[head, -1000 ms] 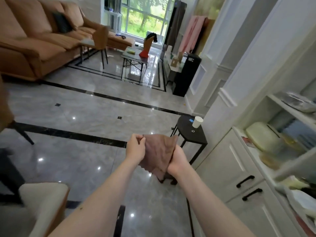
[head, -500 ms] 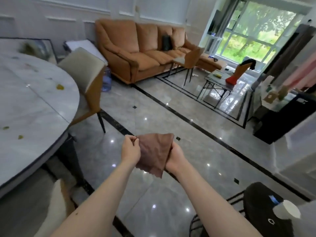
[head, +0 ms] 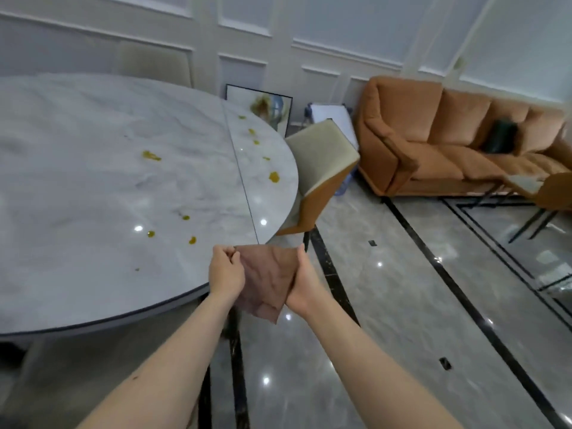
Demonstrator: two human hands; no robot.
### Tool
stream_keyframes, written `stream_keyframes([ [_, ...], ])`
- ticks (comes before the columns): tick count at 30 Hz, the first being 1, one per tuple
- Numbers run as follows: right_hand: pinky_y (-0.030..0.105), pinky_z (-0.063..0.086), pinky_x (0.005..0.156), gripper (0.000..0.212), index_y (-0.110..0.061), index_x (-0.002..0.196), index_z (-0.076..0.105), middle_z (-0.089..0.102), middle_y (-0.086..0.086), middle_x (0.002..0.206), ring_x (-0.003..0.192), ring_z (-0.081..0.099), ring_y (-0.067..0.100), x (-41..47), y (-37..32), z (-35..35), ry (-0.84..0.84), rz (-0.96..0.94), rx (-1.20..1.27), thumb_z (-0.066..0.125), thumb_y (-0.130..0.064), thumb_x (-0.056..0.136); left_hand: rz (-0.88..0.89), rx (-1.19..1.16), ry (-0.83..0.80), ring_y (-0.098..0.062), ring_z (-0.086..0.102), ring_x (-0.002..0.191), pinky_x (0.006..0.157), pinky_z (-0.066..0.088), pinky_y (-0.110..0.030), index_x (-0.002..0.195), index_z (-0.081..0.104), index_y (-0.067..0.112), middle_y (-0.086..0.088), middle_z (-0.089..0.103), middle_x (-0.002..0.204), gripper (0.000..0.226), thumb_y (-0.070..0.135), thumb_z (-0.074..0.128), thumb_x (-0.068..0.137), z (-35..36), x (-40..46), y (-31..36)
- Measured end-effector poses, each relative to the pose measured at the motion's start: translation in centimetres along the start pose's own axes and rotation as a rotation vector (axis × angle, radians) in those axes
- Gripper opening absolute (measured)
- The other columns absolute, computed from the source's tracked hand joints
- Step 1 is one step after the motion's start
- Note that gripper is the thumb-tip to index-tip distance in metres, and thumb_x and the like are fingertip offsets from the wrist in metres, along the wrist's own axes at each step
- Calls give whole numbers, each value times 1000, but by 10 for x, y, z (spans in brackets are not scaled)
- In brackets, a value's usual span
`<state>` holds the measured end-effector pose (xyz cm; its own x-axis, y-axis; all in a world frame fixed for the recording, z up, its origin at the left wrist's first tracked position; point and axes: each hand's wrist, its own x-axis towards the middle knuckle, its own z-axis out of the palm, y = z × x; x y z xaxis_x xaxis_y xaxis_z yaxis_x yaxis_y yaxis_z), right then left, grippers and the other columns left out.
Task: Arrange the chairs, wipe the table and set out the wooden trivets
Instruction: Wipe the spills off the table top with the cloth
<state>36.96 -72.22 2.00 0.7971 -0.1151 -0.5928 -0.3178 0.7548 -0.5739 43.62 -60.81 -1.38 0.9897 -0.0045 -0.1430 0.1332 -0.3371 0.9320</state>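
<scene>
step: wiping prep | brown cloth [head: 268, 281] held at table [head: 93, 187] edge, pinched by left hand [head: 225, 270] and right hand [head: 305, 284] | yellow spills [head: 274, 177] apparently sticky | advised: fold flat, wipe inward

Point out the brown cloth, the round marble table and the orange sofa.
brown cloth [head: 266, 277], head view, middle of the fabric
round marble table [head: 93, 181], head view, bare top
orange sofa [head: 433, 156], head view, seat cushion
</scene>
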Motion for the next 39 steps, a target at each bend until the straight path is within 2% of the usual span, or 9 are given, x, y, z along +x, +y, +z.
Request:
stream_keyframes([
  [5, 38, 55, 81, 29, -2, 119, 61, 67, 18, 113, 100, 65, 29, 69, 2, 37, 0, 100, -284, 54, -16, 95, -109, 28, 162, -24, 52, 89, 79, 41, -33, 97, 43, 9, -7, 52, 95, 4, 12, 42, 99, -27, 48, -15],
  [8, 37, 56, 72, 29, -3, 121, 57, 66, 18, 110, 91, 64, 28, 111, 13, 63, -38, 128, -420, 47, 3, 94, -201, 15, 327, -23, 50, 87, 77, 37, -29, 103, 47, 5, -9, 54, 98, 9, 11, 42, 99, -49, 70, -29],
  [11, 34, 55, 64, 30, -9, 111, 55, 64, 12, 96, 81, 62, 24, 143, 28, 96, -117, 163, -543, 39, 10, 93, -288, 28, 489, -31, 54, 97, 79, 36, -30, 108, 49, 1, -16, 58, 104, 15, 11, 42, 98, -74, 86, -44],
  [15, 35, 53, 71, 33, -4, 113, 54, 63, 14, 96, 84, 62, 26, 181, 57, 130, -260, 257, -621, 36, 13, 91, -382, 50, 733, -31, 55, 93, 80, 39, -34, 108, 47, 1, -19, 59, 107, 15, 12, 42, 99, -102, 95, -60],
  [19, 30, 51, 78, 44, 1, 134, 41, 59, 17, 120, 112, 58, 32, 200, 76, 152, -371, 281, -851, 46, 5, 91, -441, 102, 904, -34, 56, 102, 87, 42, -39, 110, 49, 4, -17, 60, 110, 17, 14, 45, 97, -118, 97, -79],
  [22, 26, 40, 95, 62, -8, 148, 19, 47, 11, 136, 123, 48, 23, 225, 65, 134, -402, 38, -1247, 50, -7, 93, -535, 381, 869, -36, 48, 118, 99, 36, -46, 123, 50, 4, -18, 53, 127, 32, 19, 51, 95, -104, 99, -101],
  [28, 20, 16, 111, 52, -9, 145, 31, 34, 6, 149, 137, 31, 18, 268, 31, 71, -478, -667, -1749, 43, -7, 95, -344, 751, 608, -33, 18, 143, 118, 6, -47, 143, 37, 8, -17, 27, 153, 51, 29, 45, 97, -48, 123, -128],
  [34, 28, 0, 119, 54, -10, 149, 22, 18, 5, 157, 146, 12, 17, 303, 12, 29, -360, -806, -2036, 33, -23, 98, -641, 740, 657, -48, 1, 141, 114, -3, -57, 150, 9, 3, -28, 3, 154, 77, 50, 35, 95, -17, 152, -136],
  [39, 32, -1, 118, 67, -5, 148, 27, 25, 10, 155, 145, 19, 21, 318, 19, 20, -333, -874, -2121, 16, -39, 91, -553, 874, 543, -51, 10, 139, 113, 3, -61, 150, 18, 5, -30, 14, 152, 75, 56, 23, 95, -13, 175, -141],
])
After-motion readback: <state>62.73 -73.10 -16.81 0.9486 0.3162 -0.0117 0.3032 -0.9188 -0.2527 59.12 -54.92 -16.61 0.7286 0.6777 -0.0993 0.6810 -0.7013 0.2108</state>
